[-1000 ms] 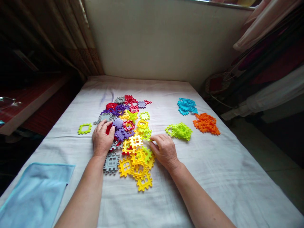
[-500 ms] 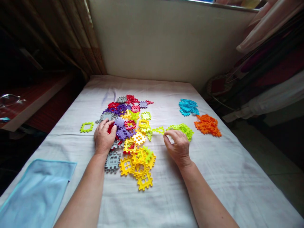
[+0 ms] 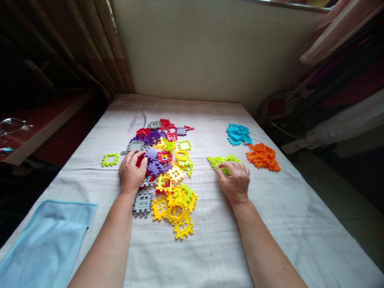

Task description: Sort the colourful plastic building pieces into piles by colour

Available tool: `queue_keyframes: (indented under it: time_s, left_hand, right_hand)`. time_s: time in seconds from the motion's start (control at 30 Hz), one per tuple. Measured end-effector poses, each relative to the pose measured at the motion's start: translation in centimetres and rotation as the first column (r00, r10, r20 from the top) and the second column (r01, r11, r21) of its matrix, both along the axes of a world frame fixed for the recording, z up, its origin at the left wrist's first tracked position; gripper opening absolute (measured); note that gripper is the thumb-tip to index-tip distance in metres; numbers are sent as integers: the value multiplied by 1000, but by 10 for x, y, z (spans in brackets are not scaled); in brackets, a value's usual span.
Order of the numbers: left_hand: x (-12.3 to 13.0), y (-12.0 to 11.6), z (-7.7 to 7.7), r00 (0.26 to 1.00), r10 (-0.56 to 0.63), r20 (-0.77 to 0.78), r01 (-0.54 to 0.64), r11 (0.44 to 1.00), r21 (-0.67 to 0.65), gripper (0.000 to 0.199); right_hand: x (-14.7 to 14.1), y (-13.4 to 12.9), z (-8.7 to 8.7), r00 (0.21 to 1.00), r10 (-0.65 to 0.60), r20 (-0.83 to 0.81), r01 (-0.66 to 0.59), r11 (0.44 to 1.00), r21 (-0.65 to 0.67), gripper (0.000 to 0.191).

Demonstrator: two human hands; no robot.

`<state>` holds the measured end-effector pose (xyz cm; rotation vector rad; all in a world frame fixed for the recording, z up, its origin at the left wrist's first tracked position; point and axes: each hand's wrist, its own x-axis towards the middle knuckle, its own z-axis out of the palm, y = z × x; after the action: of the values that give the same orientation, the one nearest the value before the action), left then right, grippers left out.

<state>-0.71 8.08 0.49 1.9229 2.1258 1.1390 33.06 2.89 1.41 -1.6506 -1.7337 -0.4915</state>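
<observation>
My left hand (image 3: 132, 170) rests on the left side of a mixed pile of interlocking plastic building tiles. Its fingers are spread over the pile, with the thumb apart, beside a red tile (image 3: 139, 161) and purple tiles (image 3: 154, 167). Over to the right, my right hand (image 3: 234, 180) is pinched on a lime-green building tile (image 3: 213, 161) at the lime-green heap. The hand partly covers that heap, so the tile's full outline is hidden. Nearer to me in the mixed pile lie yellow tiles (image 3: 160, 209) and a grey tile (image 3: 143, 203).
A blue heap (image 3: 238, 134) and an orange heap (image 3: 263, 157) of tiles lie at the right. One lime-green square frame (image 3: 110, 160) is left of my left hand. A light-blue cloth (image 3: 51, 236) lies front left on the white sheet (image 3: 210, 248). A wall stands behind.
My right hand has moved right, bringing the lime-green building tile from beside the mixed pile to the lime-green heap. My left hand has stayed in place.
</observation>
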Motion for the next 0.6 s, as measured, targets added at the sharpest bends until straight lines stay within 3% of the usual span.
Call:
queue_keyframes:
  time_s: [0.4, 0.6]
  left_hand:
    - [-1, 1, -3, 1000, 6, 1, -6, 1000, 1, 36]
    - [-1, 1, -2, 1000, -5, 5, 5, 1000, -6, 36]
  right_hand:
    - [-2, -1, 0, 999, 16, -41, -17, 999, -35, 9]
    - [-22, -5, 6, 988, 145, -58, -148, 988, -45, 13]
